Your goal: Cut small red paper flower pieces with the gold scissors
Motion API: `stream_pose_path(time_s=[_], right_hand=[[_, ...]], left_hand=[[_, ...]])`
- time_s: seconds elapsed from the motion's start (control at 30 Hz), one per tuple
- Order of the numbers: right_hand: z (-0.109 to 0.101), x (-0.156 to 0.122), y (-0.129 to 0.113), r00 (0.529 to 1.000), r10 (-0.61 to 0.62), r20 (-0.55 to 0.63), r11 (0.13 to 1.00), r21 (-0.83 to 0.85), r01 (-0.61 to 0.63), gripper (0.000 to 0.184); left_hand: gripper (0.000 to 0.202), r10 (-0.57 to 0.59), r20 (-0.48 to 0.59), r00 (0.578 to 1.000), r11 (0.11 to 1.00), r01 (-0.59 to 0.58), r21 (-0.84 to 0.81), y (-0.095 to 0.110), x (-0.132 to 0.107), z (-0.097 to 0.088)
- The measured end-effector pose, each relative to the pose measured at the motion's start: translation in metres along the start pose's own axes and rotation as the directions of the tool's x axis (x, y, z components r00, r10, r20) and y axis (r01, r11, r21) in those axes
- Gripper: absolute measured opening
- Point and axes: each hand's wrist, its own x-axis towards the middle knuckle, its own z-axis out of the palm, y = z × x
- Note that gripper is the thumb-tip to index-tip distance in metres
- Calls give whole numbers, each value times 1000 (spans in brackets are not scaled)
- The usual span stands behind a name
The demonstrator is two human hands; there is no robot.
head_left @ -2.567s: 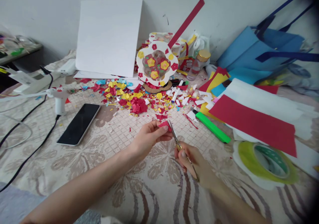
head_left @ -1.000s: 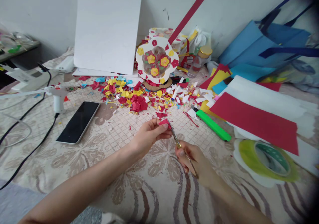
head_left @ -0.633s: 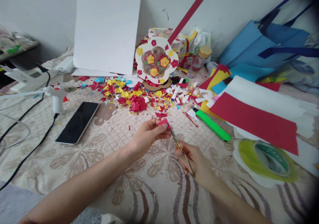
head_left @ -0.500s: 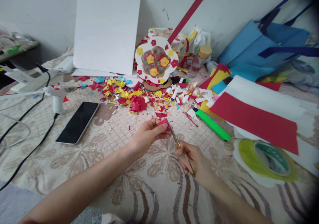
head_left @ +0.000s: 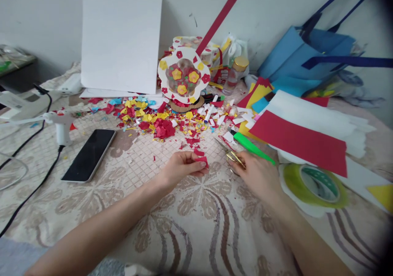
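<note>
Between thumb and fingers, my left hand pinches a small piece of red paper. My right hand is closed on the gold-handled scissors, low over the tablecloth; whether they touch it I cannot tell. The blades point to the upper left, apart from the red paper. Just beyond my right hand lies a green utility knife. Red scraps lie a little beyond my left hand. Behind them is a heap of red, yellow, white and blue paper bits.
A flower-shaped paper decoration stands at the back beside a white board. On the left are a phone and a glue gun. Red sheets, a tape roll and a blue bag are on the right.
The scissors have come away from the red paper, and my right hand has moved to the right and farther forward with them. My left hand still holds the paper. The view has shifted slightly.
</note>
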Motion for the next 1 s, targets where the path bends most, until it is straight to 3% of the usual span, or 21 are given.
stream_pose_path(time_s=[0.07,0.13,0.2,0.27,0.3,0.37,0.67,0.8,0.87,1.0], right_hand=[[-5,-3,-2,996,-43,-77,997,57,47,19],[-10,-6,-8,988,-85,-130,960,254,116,18],[-14,-10,-19,986,-149,-81,805,569,168,18],[-14,-13,-30,971,-232,52,578,811,95,17],[-13,-15,-35,961,-260,90,488,872,51,15],[-10,-17,-41,956,-268,122,402,916,-3,11],[-6,-19,-43,977,-209,38,488,870,71,4],[-2,-21,-47,978,-191,-90,588,787,187,9],[1,-22,-48,955,-225,-193,632,718,294,12],[10,-23,-45,856,-352,-378,674,532,512,19]], left_hand=[[25,-23,18,1000,998,22,53,-1,0,1],[25,-40,42,998,997,37,68,-3,-1,3],[25,-54,68,996,997,50,57,-4,-3,5],[25,-57,85,995,998,54,46,-5,-6,8],[25,-56,91,994,998,53,45,-6,-7,10],[24,-51,98,994,998,46,50,-6,-9,12],[23,35,106,994,983,-54,178,-10,-7,12],[21,16,102,995,979,-37,201,-11,-7,12],[20,16,96,995,981,-34,191,-9,-7,13],[22,1,78,997,989,-13,149,-5,-7,13]])
